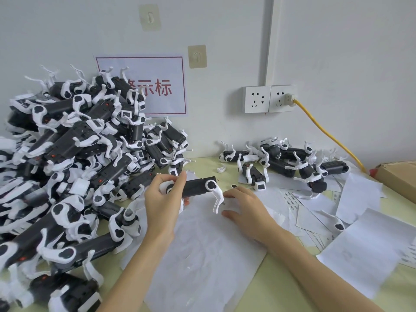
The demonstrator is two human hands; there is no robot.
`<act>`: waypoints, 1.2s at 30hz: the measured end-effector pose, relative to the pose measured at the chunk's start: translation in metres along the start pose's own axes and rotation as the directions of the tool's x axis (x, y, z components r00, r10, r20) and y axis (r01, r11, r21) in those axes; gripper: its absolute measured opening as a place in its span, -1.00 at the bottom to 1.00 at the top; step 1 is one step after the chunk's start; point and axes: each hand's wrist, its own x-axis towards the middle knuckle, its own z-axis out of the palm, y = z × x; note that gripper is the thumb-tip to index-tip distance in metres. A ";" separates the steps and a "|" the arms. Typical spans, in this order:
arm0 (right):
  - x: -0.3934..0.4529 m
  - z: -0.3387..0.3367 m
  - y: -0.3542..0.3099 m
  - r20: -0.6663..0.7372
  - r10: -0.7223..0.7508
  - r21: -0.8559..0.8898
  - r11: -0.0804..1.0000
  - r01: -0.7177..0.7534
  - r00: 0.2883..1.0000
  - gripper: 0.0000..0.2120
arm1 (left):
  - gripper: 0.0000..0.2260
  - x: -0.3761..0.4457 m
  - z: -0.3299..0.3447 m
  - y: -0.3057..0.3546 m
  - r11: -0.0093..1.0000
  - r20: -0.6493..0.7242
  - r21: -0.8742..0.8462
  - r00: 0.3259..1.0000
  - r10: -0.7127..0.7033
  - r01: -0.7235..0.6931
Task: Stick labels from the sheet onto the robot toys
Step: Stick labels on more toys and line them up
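Observation:
My left hand (163, 199) grips a black-and-white robot toy (198, 186) by its left end and holds it level above the table. One white leg of the toy hangs down on its right side. My right hand (245, 210) lies just right of that leg, its fingers curled on a white label sheet (202, 251) spread in front of me; what the fingertips hold is hidden. A big heap of the same robot toys (74, 165) fills the left. A smaller group of toys (283, 163) lies at the back right.
Loose backing sheets and papers (358, 246) cover the right of the yellow-green table (281, 282). A cardboard box (398, 176) sits at the far right edge. A yellow cable (326, 134) runs from the wall sockets (269, 99) down to the table.

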 end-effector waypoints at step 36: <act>-0.004 -0.027 -0.020 -0.039 -0.274 -0.110 0.957 0.269 0.961 -0.79 | -0.81 -0.001 0.003 -0.027 0.224 0.658 0.486 0.522 0.542 -0.845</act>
